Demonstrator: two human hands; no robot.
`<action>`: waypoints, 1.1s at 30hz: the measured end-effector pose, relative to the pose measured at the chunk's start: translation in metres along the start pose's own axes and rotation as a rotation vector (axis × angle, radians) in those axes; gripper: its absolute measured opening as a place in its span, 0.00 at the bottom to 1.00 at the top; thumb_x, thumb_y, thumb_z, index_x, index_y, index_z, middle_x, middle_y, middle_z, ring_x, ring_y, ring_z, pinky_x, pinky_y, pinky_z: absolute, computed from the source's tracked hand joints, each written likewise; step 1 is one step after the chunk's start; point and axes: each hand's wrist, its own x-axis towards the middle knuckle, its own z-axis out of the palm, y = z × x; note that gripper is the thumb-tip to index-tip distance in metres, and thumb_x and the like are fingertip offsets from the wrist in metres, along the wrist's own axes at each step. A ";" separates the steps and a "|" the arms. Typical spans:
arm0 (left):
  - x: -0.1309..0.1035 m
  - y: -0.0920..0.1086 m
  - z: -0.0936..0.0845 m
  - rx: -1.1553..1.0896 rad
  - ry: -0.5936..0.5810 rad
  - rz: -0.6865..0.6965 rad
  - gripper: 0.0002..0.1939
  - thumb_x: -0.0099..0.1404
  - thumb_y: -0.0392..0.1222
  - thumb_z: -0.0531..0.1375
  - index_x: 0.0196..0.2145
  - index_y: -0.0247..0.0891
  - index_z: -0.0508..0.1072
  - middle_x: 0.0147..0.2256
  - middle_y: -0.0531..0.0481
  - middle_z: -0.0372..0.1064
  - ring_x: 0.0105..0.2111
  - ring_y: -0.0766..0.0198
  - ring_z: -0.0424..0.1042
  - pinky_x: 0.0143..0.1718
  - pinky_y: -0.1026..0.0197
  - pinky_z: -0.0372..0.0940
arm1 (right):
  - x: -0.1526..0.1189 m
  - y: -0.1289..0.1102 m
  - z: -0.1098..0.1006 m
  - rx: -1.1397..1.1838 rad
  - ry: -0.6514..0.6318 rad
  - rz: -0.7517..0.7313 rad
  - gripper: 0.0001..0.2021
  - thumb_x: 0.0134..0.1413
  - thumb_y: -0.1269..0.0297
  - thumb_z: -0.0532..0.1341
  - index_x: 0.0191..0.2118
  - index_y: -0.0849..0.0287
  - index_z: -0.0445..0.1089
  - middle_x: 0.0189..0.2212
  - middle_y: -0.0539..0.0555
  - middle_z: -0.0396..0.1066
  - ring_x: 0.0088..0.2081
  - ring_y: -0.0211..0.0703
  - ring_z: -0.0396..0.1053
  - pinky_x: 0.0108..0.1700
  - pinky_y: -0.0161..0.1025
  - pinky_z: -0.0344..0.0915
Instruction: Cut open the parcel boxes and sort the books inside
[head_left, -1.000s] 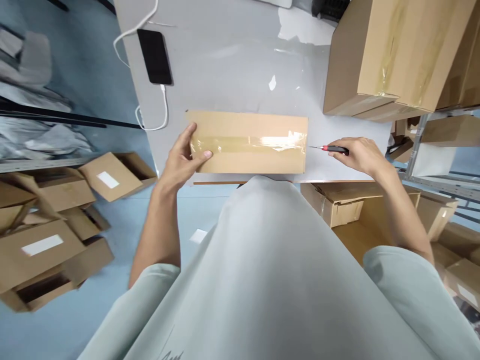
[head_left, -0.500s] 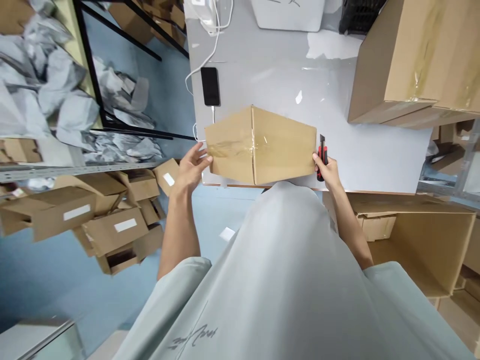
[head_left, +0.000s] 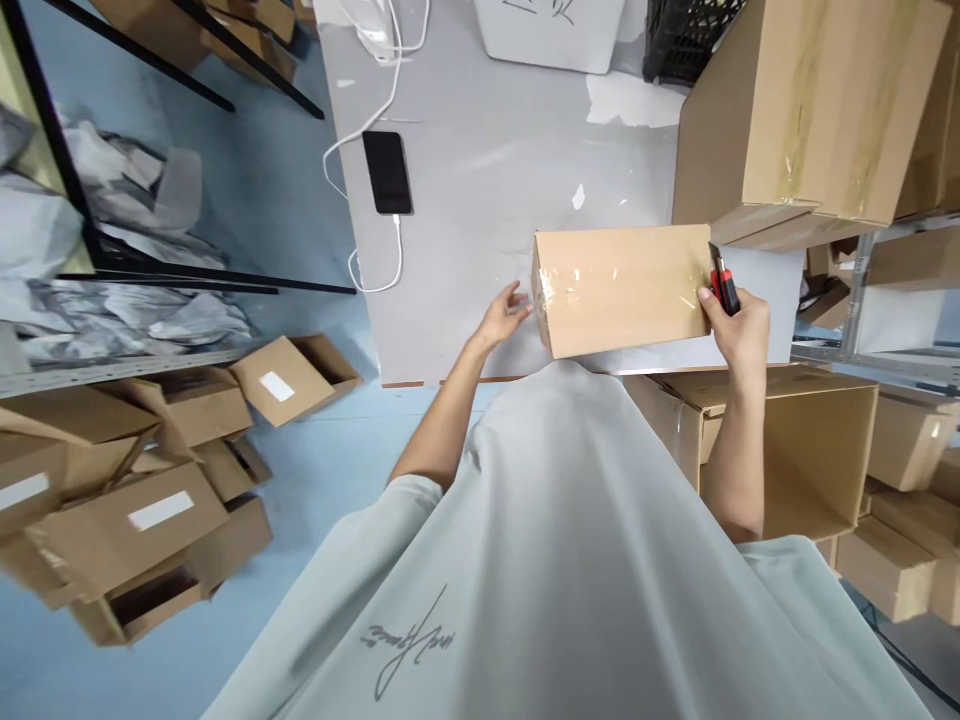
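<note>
Brown oblong cardboard carton at front of smooth grey tabletop

At left, a black rectangular smartphone lies with a thin white cable plugged into its near end. Next, the left hand is released, fingers parted, just beside the carton's shiny-taped left end; whether they touch cannot be told. At the right end, the right hand grasps a slim red-and-black utility knife, blade pointing forward, the thumb against the carton.
</note>
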 end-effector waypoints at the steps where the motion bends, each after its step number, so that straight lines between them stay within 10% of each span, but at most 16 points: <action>1: 0.002 0.011 -0.010 0.020 0.044 0.043 0.45 0.67 0.63 0.74 0.71 0.35 0.72 0.66 0.27 0.77 0.70 0.36 0.74 0.71 0.30 0.69 | -0.004 -0.007 0.004 -0.029 -0.001 -0.018 0.25 0.70 0.39 0.64 0.39 0.58 0.81 0.28 0.53 0.72 0.33 0.50 0.71 0.39 0.46 0.70; 10: -0.001 0.133 -0.052 0.103 -0.007 0.419 0.15 0.74 0.54 0.72 0.51 0.44 0.84 0.53 0.46 0.85 0.54 0.53 0.84 0.63 0.46 0.79 | -0.048 -0.051 0.008 -0.258 0.136 -0.072 0.30 0.78 0.45 0.57 0.69 0.61 0.76 0.54 0.70 0.79 0.52 0.65 0.80 0.57 0.60 0.75; 17: 0.006 0.124 -0.054 0.033 -0.075 0.429 0.13 0.73 0.51 0.74 0.50 0.44 0.82 0.51 0.46 0.85 0.54 0.52 0.84 0.63 0.45 0.78 | -0.128 -0.138 0.033 -0.074 -0.269 -0.106 0.34 0.84 0.48 0.45 0.86 0.50 0.43 0.59 0.64 0.82 0.40 0.56 0.85 0.45 0.52 0.81; 23: 0.013 0.128 -0.050 0.013 -0.092 0.441 0.10 0.72 0.46 0.74 0.47 0.42 0.81 0.46 0.47 0.85 0.50 0.53 0.85 0.60 0.48 0.80 | -0.144 -0.203 0.063 0.018 -0.393 -0.065 0.32 0.84 0.49 0.48 0.84 0.48 0.56 0.53 0.57 0.87 0.39 0.54 0.88 0.50 0.50 0.84; 33: 0.013 0.132 -0.045 0.012 -0.069 0.440 0.09 0.70 0.45 0.74 0.43 0.43 0.79 0.43 0.48 0.85 0.46 0.55 0.86 0.56 0.51 0.81 | -0.140 -0.225 0.081 -0.198 -0.265 -0.079 0.30 0.82 0.57 0.51 0.82 0.52 0.63 0.68 0.59 0.80 0.59 0.60 0.85 0.59 0.51 0.80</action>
